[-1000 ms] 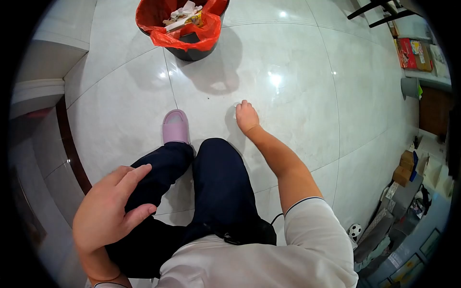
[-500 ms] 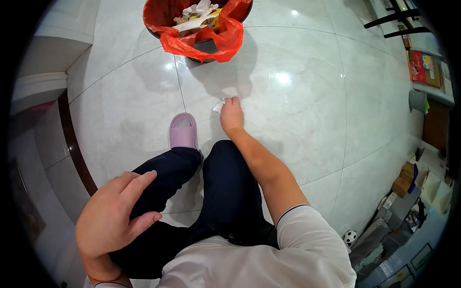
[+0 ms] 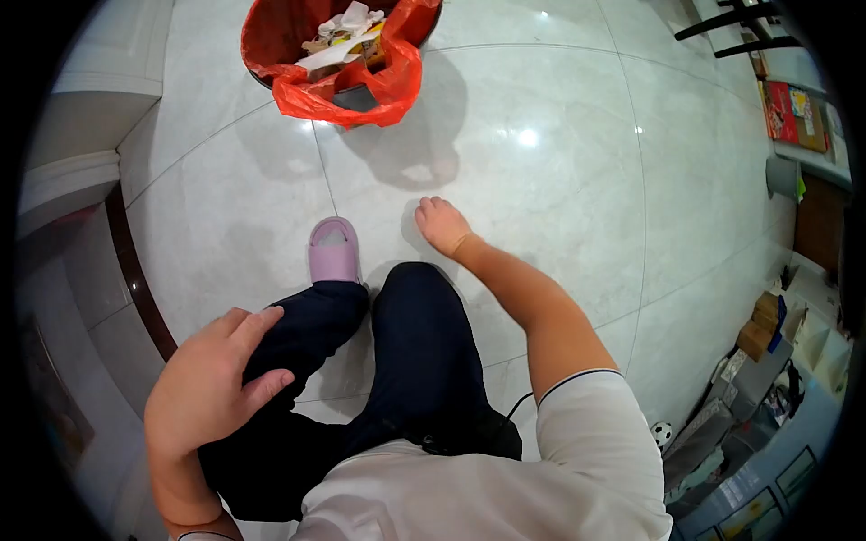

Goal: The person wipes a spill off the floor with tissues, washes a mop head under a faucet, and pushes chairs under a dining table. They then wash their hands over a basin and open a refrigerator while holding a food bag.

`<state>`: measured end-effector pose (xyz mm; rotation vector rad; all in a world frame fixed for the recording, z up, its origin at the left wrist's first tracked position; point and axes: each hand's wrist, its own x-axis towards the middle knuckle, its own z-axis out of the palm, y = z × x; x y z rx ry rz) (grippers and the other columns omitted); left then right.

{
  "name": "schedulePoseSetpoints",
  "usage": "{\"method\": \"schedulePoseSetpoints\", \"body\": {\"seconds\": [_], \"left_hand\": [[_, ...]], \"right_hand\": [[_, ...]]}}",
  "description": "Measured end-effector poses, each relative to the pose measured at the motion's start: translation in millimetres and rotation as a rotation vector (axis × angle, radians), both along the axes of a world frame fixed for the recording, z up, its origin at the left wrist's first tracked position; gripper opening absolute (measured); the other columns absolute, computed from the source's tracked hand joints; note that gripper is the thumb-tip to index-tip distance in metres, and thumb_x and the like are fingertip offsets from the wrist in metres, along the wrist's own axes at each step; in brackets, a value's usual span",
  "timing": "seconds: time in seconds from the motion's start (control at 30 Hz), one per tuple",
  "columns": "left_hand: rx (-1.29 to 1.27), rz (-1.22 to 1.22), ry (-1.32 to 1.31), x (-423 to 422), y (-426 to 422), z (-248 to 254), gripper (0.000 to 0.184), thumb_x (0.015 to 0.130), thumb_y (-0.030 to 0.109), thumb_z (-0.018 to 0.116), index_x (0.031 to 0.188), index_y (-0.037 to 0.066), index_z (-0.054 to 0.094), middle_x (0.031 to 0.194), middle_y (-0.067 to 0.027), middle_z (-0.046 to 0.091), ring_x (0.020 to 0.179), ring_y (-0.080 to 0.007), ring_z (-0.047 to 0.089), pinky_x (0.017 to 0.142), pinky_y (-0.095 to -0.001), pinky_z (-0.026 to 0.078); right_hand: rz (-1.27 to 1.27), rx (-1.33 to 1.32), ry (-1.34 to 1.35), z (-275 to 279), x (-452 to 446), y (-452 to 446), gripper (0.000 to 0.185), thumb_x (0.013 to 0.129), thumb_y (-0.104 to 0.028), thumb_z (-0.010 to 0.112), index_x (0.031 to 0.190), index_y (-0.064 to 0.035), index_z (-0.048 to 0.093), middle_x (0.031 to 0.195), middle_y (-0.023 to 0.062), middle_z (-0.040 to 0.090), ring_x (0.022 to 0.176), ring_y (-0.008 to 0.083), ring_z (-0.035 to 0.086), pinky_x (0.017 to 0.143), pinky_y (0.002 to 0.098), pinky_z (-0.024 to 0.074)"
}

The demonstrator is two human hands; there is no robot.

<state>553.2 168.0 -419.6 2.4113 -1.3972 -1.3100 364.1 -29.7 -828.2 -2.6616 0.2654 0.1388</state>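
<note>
The person's right hand [image 3: 442, 225] is low at the pale tiled floor [image 3: 541, 243], near the middle of the frame, its fingers curled down and in. I can't tell from here whether it's clenched on something small or only resting its fingertips on the tile. The left hand [image 3: 203, 379], at lower left, is released, loosely bent with the thumb apart, above the dark trousers [image 3: 419, 343].

For work this low, I'd keep the right wrist loose, the fingertips flat to the tile and the pressure light and even. Bending further at the knees would spare the back, and the free hand could steady the body on a thigh.

Just left of the right hand is a pink slipper [image 3: 334, 257]. Beyond, at the upper left, a bin [image 3: 356, 97] lined with a red bag [image 3: 401, 77] holds white scraps [image 3: 356, 18]. A football [image 3: 661, 434] lies at lower right, and dark chair legs [image 3: 749, 16] show at upper right.
</note>
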Motion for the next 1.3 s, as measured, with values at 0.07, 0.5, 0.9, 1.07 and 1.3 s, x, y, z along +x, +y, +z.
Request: {"method": "schedulePoseSetpoints", "body": {"seconds": [0.07, 0.5, 0.9, 1.07, 1.3], "left_hand": [[0.019, 0.01, 0.032, -1, -5, 4, 0.055, 0.077, 0.022, 0.076, 0.123, 0.001, 0.056, 0.099, -0.0173, 0.061, 0.088, -0.034, 0.061, 0.076, -0.0388, 0.05], [0.016, 0.03, 0.025, -1, -8, 6, 0.058, 0.078, 0.029, 0.075, 0.124, 0.0, 0.055, 0.1, -0.0177, 0.061, 0.088, -0.0322, 0.062, 0.079, -0.0378, 0.05], [0.158, -0.112, 0.188, 0, -2, -50, 0.05, 0.081, 0.023, 0.074, 0.122, 0.0, 0.056, 0.104, -0.0187, 0.063, 0.092, -0.0346, 0.063, 0.081, -0.0395, 0.051], [0.112, -0.248, 0.173, -5, -19, -52, 0.05, 0.082, 0.022, 0.073, 0.123, 0.0, 0.056, 0.107, -0.0197, 0.061, 0.095, -0.0371, 0.061, 0.084, -0.0398, 0.05], [0.024, -0.002, 0.14, -6, -45, -20, 0.048, 0.08, 0.017, 0.073, 0.121, -0.001, 0.056, 0.112, -0.0188, 0.059, 0.098, -0.037, 0.059, 0.084, -0.0401, 0.048]], "right_hand": [[-0.124, 0.078, -0.112, -7, -12, -16, 0.016, 0.078, -0.004, 0.055, 0.092, -0.0009, 0.061, 0.098, 0.0175, 0.059, 0.094, 0.0343, 0.058, 0.084, 0.0434, 0.0493], [-1.025, 0.141, -0.312, -21, -105, -55, 0.023, 0.077, 0.005, 0.057, 0.098, -0.0016, 0.06, 0.099, 0.0162, 0.059, 0.093, 0.0351, 0.058, 0.081, 0.0422, 0.0482], [-0.575, 0.052, -0.311, 3, -11, 16, 0.029, 0.076, -0.013, 0.071, 0.1, -0.0012, 0.058, 0.102, 0.0143, 0.056, 0.092, 0.0344, 0.055, 0.082, 0.0426, 0.0474], [-0.44, -0.021, -0.26, -10, -8, 13, 0.022, 0.078, -0.014, 0.068, 0.094, -0.0027, 0.059, 0.1, 0.0121, 0.056, 0.091, 0.0313, 0.055, 0.081, 0.0408, 0.0485], [-0.159, -0.007, -0.32, -19, -34, 5, 0.017, 0.078, -0.008, 0.056, 0.094, -0.0034, 0.059, 0.099, 0.0113, 0.057, 0.09, 0.0288, 0.056, 0.077, 0.0407, 0.0508]]}}
